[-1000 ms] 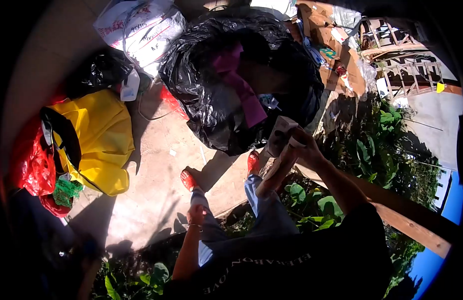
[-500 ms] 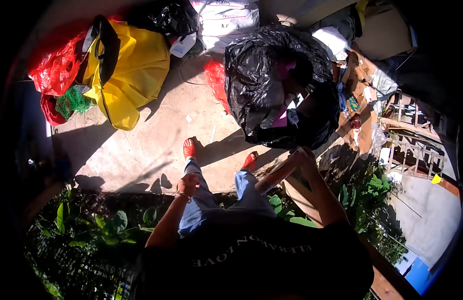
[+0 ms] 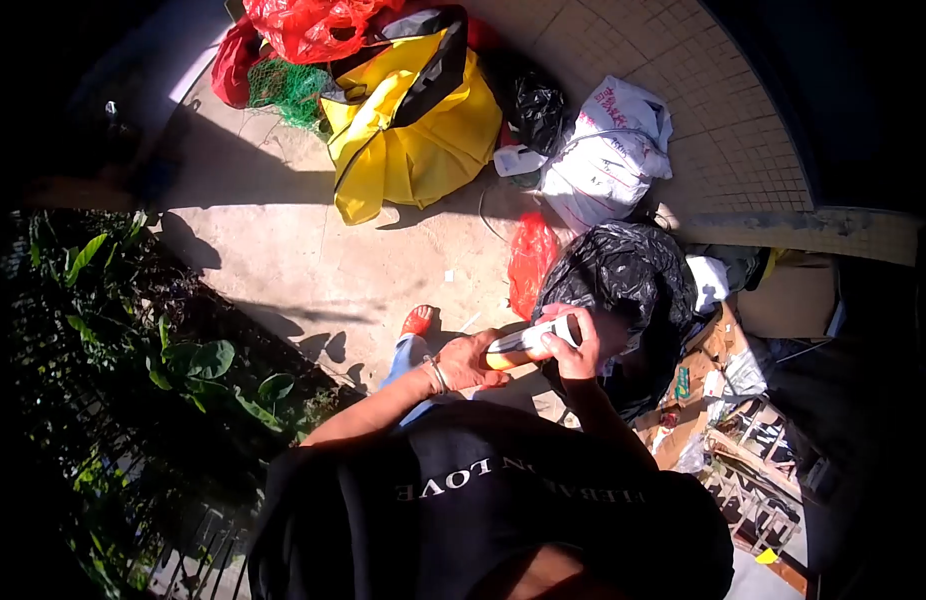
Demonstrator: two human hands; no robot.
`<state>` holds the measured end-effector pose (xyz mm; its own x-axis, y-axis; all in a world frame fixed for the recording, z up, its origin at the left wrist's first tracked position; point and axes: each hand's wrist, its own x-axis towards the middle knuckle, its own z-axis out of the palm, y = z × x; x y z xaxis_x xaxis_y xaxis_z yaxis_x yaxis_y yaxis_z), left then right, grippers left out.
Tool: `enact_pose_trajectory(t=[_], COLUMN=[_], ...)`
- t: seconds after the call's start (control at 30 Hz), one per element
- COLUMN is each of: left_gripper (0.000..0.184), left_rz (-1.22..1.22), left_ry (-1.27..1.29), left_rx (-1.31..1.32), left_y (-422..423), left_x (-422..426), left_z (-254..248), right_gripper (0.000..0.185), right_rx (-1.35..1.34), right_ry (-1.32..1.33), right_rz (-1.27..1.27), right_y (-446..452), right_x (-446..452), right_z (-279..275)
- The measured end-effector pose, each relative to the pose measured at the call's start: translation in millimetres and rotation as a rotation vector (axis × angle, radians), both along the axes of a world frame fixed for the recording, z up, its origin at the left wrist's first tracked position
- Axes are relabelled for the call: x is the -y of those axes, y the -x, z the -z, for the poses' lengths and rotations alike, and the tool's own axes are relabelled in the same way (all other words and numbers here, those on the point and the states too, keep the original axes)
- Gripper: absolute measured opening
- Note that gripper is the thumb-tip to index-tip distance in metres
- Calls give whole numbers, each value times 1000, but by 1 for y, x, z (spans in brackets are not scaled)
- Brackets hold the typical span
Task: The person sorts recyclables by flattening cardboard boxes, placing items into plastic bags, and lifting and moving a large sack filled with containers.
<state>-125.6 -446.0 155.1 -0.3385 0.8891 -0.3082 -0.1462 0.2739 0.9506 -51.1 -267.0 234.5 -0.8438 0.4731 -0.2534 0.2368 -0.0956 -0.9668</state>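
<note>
In front of my body, both hands grip a cylindrical container [image 3: 523, 344] with a pale, orange-and-dark surface and a white end; its exact kind is unclear. My left hand [image 3: 466, 361], a bracelet at its wrist, is closed around the lower, orange end. Around the white upper end, my right hand [image 3: 575, 350] has its fingers curled, and they are partly blurred. Just beyond the right hand stands a black plastic bag [image 3: 623, 275] with its mouth open. A red plastic bag [image 3: 533, 262] lies against that bag's left side.
At the upper left are a yellow bag [image 3: 423, 130], green netting [image 3: 288, 90] and another red plastic bag [image 3: 313, 28]. A white sack [image 3: 608, 150] leans near a low wall. Cardboard [image 3: 698, 365] and wooden frames [image 3: 753, 500] lie right. Plants [image 3: 198, 360] border the floor at left.
My view has turned to the right. The container, held low by my right hand before, is now up in front of me, and my left hand has come over and closed on it.
</note>
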Motion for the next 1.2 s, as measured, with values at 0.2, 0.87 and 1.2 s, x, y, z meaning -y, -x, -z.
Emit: enact_pose_trajectory(t=[0.2, 0.87, 1.2], left_gripper=[58, 32, 45], left_rz=[-114, -1645, -1570], left_ry=[216, 1083, 988], left_rx=[-541, 568, 551], left_y=[44, -91, 39], left_x=[42, 315, 448], left_z=[-14, 53, 130], right_gripper=[44, 34, 22], right_rx=[-11, 338, 362], right_ry=[148, -599, -629], right_rz=[-131, -1118, -1205], right_y=[43, 203, 382], right_x=[10, 32, 178], right_z=[12, 87, 97])
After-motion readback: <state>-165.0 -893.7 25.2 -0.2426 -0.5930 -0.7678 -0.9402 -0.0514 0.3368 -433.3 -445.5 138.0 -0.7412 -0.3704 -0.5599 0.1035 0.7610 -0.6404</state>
